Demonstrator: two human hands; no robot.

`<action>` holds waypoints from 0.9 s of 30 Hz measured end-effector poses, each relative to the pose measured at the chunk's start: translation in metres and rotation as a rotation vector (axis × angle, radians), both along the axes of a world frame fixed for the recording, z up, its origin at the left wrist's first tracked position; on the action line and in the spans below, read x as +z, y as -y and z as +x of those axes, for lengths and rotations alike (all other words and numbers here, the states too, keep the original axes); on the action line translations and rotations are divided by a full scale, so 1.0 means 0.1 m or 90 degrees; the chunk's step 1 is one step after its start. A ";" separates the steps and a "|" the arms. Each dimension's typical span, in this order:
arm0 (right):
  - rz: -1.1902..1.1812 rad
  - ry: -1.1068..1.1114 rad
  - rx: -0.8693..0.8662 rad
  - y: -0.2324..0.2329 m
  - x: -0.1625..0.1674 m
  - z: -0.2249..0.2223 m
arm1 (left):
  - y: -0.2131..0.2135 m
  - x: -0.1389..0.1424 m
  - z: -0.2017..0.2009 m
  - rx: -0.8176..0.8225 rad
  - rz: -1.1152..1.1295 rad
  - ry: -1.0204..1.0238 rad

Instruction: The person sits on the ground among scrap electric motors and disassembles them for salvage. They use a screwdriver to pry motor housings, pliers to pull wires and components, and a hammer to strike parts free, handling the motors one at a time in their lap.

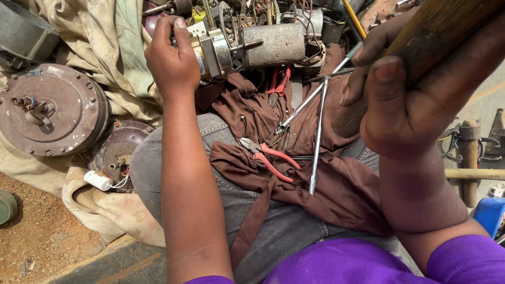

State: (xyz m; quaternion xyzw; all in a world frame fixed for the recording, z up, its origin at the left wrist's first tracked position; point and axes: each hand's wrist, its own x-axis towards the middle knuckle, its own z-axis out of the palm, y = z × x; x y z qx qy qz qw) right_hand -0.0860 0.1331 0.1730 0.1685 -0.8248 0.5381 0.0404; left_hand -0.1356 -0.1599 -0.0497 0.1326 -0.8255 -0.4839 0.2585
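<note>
A seated person's left hand (171,60) reaches forward, its grip closed over the top of a small metal motor core with a brass-coloured band (210,50), which sits among a heap of wires and scrap parts at the far side of the lap. The right hand (405,105), raised close to the camera, is clamped around a thick wooden handle (421,47) held at a slant. Across the person's grey trousers (279,231) lies a crumpled brown cloth (336,194), carrying red-handled pliers (271,158) and a long silver metal rod tool (317,134), just beside one another. A grey cylindrical motor body (273,44) lies right of the motor core. To the left, a round brown motor housing (50,110) rests on dirty beige fabric (105,47) over sandy ground.
</note>
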 end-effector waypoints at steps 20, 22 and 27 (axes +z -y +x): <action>0.004 0.095 0.056 -0.03 0.12 -0.15 | -0.01 -0.06 0.00 0.008 0.025 -0.108; -0.038 0.037 0.062 -0.06 -0.06 -0.11 | -0.02 -0.07 0.00 0.016 0.017 -0.105; 0.188 -0.084 0.146 0.23 -0.52 -0.08 | -0.01 -0.09 -0.03 0.026 0.028 0.001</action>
